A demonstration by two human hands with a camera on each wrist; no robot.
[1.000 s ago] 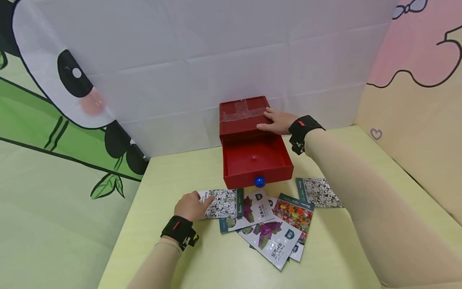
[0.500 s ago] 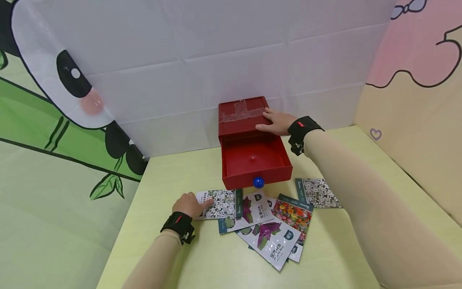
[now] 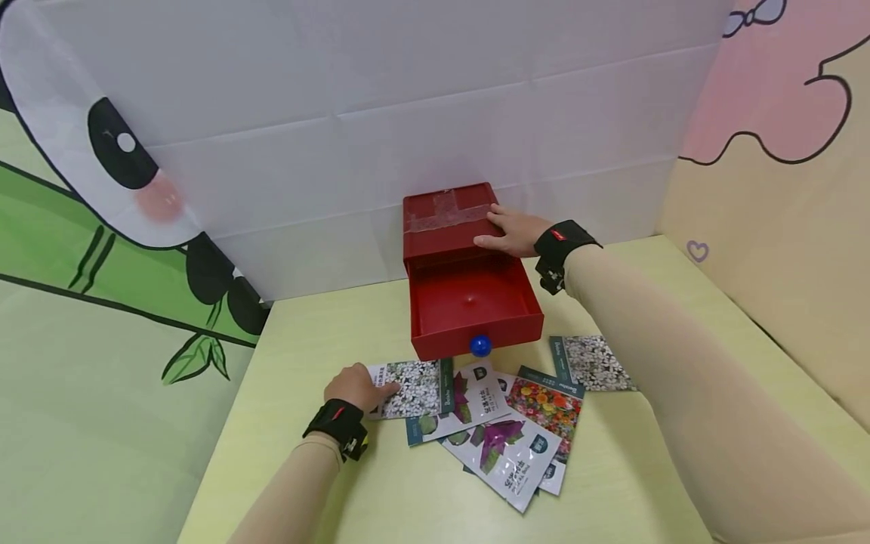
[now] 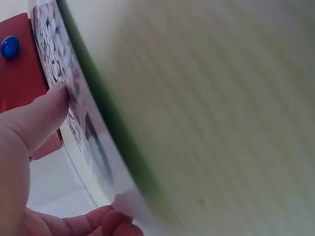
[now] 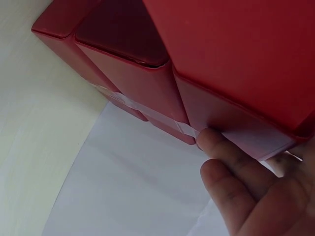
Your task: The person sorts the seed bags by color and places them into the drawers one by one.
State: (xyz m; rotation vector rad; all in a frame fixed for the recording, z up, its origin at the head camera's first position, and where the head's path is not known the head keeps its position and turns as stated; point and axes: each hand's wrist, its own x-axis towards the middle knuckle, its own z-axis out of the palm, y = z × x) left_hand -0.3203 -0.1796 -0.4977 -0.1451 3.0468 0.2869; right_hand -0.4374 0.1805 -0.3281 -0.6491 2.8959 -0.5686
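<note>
My left hand [image 3: 356, 388] pinches the left end of a seed packet [image 3: 416, 389] printed with white flowers. In the left wrist view its thumb [image 4: 47, 110] lies on the printed face, and the fingertips [image 4: 118, 223] meet the packet's near corner. A shadow runs along the packet's edge on the table. At the back, my right hand [image 3: 518, 231] rests on the right side of a red drawer box [image 3: 442, 243], fingers extended over its top. The right wrist view shows these fingers [image 5: 231, 157] against the taped red box wall. Below, the drawer [image 3: 476, 332] stands pulled out, its blue knob [image 3: 480, 346] facing me.
Purple-vegetable packets [image 3: 513, 461] and a colourful flower packet [image 3: 547, 408] overlap in front of the drawer. Another white-flower packet [image 3: 594, 364] lies to the right, partly behind my right forearm. A pale cloth wall [image 3: 326, 257] rises behind the box.
My left thumb has moved slightly over the white-flower packet, and the fingers have tucked in at its left end. The right hand stays on the box. The head view has shifted a little.
</note>
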